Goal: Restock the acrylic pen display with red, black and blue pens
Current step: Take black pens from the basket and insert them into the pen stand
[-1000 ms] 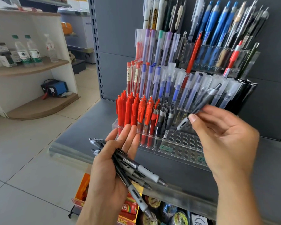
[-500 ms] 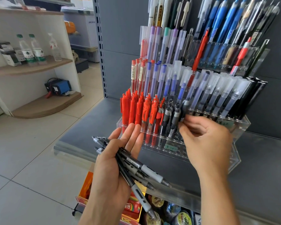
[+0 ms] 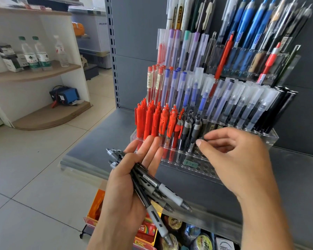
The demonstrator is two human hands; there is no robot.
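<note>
Holding a loose fan of black retractable pens (image 3: 152, 186) across the palm of the left hand (image 3: 128, 188), thumb curled over the barrels, four fingers stretched nearly straight toward the acrylic pen display (image 3: 193, 165). Smooth dark barrels, pale grey rubber grips, metal tips pointing down and to the right, clip ends poking out past the thumb side. Hovering just beside the front tier, the right hand (image 3: 242, 159), fingers (image 3: 213, 137) loosely curled with tips close to the black pens (image 3: 190, 130) already standing there; blurred, so cannot tell whether anything is pinched between them. Standing on a grey metal shelf (image 3: 101, 139), the display: clear, hard-edged, stepped in tiers, front step drilled with rows of round holes, many bare on the right half. Packed upright at the left of the front step, glossy red pens (image 3: 152, 120) with curved clips, touching one another; just to their right, the black ones. Rising behind, frosted-cap pens with red, blue and black ink, then blue pens (image 3: 246, 33) in the top tier. Leaving open room between the two hands above the bare holes. Lying below the shelf's front lip, bright packaged goods (image 3: 148, 230). Off to the left, pale tiled floor and a white corner shelf unit carrying water bottles (image 3: 36, 55).
</note>
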